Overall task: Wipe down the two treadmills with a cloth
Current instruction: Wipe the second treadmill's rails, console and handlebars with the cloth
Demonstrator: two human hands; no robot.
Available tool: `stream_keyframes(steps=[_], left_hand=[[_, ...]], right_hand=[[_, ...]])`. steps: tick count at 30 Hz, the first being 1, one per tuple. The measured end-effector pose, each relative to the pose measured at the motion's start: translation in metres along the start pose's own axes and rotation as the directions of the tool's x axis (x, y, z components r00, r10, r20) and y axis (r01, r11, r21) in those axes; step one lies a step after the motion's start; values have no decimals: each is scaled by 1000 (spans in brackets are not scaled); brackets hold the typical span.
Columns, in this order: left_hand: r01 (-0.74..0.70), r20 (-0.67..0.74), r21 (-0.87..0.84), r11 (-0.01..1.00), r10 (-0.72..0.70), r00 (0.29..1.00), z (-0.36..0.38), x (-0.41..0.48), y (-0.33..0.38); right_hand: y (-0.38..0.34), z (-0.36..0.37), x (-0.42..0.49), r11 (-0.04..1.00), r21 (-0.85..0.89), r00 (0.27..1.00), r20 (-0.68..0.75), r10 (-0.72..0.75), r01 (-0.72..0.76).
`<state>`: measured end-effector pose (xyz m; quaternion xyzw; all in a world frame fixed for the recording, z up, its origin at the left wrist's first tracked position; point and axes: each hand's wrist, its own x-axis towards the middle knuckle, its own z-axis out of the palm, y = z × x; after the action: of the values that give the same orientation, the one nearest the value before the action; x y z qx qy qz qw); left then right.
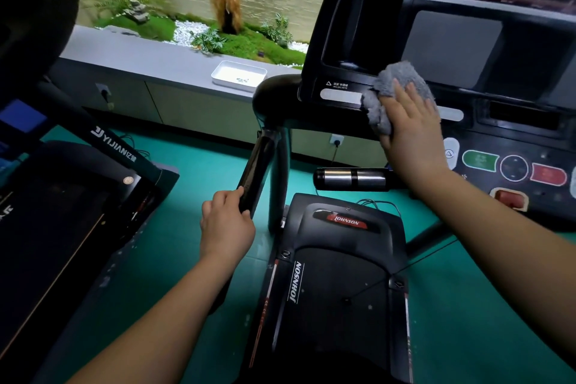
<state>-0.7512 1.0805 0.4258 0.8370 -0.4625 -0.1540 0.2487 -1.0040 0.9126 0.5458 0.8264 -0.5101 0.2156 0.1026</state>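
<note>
Two hands, one cloth, two treadmills.

1. Our right hand (411, 134), fingers straight and close together, presses the cloth (396, 78) flat against the console (452, 50) of the near treadmill (343, 259). The cloth bunches out at 11 o'clock from the fingertips.
2. The pale strip (341, 97) under the cloth has its long axis from 9 to 3 o'clock. Toward 9 it soon meets the console's edge. Toward 3 there is more panel, with the buttons (480, 160) at 5.
3. Our left hand (226, 221) is curled round the rail (255, 165), at 7 o'clock from the cloth.
4. The second treadmill (62, 212) stands at 9 o'clock across open floor (193, 159), nearer the left hand. We judge it is not yet our concern.
</note>
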Motion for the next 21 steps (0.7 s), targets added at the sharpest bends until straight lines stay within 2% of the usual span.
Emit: stream_keyframes(steps=[2, 4, 6, 7, 9, 10, 12, 14, 16, 17, 19, 21], left_hand=[[23, 25, -14, 1000, -23, 999, -3, 1, 1], [79, 70, 19, 997, -81, 994, -10, 4, 3], [133, 58, 34, 991, -134, 989, -18, 7, 13], [127, 10, -23, 992, -127, 992, -23, 7, 25], [14, -110, -268, 963, -45, 993, -32, 5, 63], [-49, -136, -432, 900, -12, 991, -38, 3, 89], [-64, -53, -721, 690, 37, 998, -49, -5, 142], [-16, 53, -867, 498, 123, 991, -54, -8, 181], [63, 119, -947, 316, 162, 980, -54, -6, 208], [104, 140, -967, 235, 143, 980, -54, -4, 218], [166, 174, -979, 122, 61, 983, -55, 2, 233], [181, 181, -983, 39, -14, 983, -56, 11, 243]], right_hand=[[-13, 2, 3, 998, 50, 999, -7, 47, -46], [-22, 1, 8, 990, 142, 999, -32, 10, -5], [-25, -4, 13, 961, 271, 996, -87, -24, 47], [-28, -8, 13, 935, 350, 995, -98, -19, 52], [-35, -16, 11, 854, 520, 997, -72, 14, 26], [-40, -19, 9, 808, 589, 998, -55, 33, 5], [-51, -26, 3, 702, 711, 997, -7, 81, -53], [-60, -38, -2, 538, 831, 990, 113, 86, -142], [-62, -49, -4, 399, 897, 972, 228, -51, -189], [-60, -53, -4, 366, 910, 956, 258, -136, -193], [-46, -61, 0, 363, 917, 935, 264, -235, -168], [-23, -66, 7, 488, 871, 948, 203, -246, -60]])
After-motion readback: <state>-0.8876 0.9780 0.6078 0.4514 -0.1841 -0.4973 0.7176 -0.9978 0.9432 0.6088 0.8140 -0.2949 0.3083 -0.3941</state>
